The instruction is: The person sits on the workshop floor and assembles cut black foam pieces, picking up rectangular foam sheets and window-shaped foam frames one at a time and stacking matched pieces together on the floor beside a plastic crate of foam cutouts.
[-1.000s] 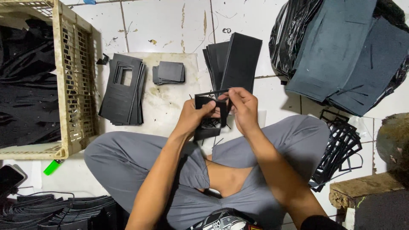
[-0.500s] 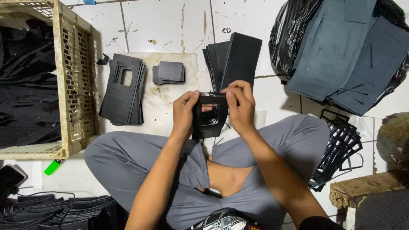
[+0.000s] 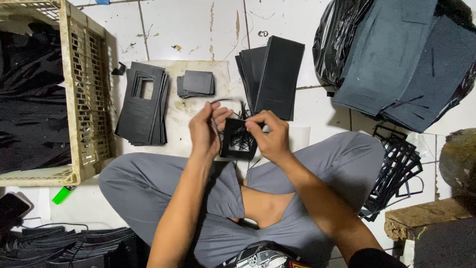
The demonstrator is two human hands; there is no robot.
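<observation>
I sit cross-legged on a tiled floor. My right hand grips a black die-cut foam sheet with a rectangular window, held upright over my lap. My left hand pinches a thin black strip that curls up off the sheet's top edge. In front of my hands lies a stack of black frames with cut-out windows, a small pile of black rectangles and a leaning stack of uncut black sheets.
A beige plastic crate with black material stands at the left. A black bag of grey foam sheets fills the upper right. Black offcut frames lie by my right knee. A green lighter and a phone lie lower left.
The sheet went from being pressed between both hands to held by my right hand alone. My left hand has moved up and left, peeling a thin strip off it.
</observation>
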